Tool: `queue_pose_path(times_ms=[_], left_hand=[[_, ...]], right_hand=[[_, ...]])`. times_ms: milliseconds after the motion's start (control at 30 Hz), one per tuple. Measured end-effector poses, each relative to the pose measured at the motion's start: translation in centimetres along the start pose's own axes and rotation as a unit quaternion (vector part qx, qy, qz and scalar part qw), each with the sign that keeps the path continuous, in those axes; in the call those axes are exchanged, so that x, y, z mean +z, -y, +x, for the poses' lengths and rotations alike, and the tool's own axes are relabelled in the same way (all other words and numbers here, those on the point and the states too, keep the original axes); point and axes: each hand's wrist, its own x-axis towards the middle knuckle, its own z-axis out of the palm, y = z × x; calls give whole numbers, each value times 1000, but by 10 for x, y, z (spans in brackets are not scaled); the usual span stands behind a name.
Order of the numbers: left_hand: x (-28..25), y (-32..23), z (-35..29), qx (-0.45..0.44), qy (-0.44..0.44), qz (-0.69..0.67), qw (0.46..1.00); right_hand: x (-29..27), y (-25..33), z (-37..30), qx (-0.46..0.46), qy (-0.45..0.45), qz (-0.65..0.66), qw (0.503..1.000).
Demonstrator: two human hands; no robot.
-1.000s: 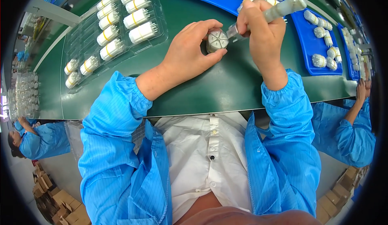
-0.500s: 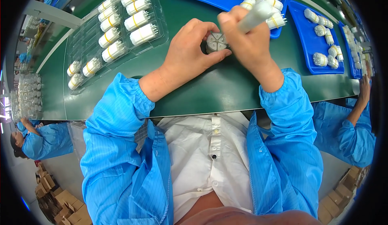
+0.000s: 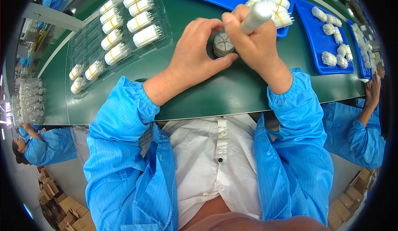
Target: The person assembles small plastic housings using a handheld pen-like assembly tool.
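Work piece: one squat, grey-white cylinder (image 3: 224, 47), its round top marked by radial lines into wedge-shaped segments. It stands upright on the green worktop (image 3: 232, 95), segmented face up, within the curve of my left hand (image 3: 198, 48); I cannot make out firm contact. Tool: a whitish, thick-handled hand tool (image 3: 258, 17), gripped in my right hand (image 3: 260, 43), just right of the cylinder. Handle tilted steeply, rounded butt raised; its working end is hidden behind my fist.
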Motion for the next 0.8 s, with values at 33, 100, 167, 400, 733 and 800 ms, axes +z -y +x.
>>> queue_pose_path(times_ms=[33,100,167,400,733,800], left_hand=[[-1,0,1,21,1,65,998],[2,0,0,-13,14,39,999],[0,-1,-1,-49,27,15,998],[-2,-7,-2,-70,25,-54,996],[2,-4,2,-95,80,52,991],[2,-4,0,-93,54,14,994]], right_hand=[[-1,0,0,0,-1,-1,1000],[-1,0,-1,90,-18,91,992],[-9,5,8,185,-47,248,950],[-9,3,6,136,-28,206,969],[-4,0,0,43,5,49,998],[-12,10,5,165,-40,223,960]])
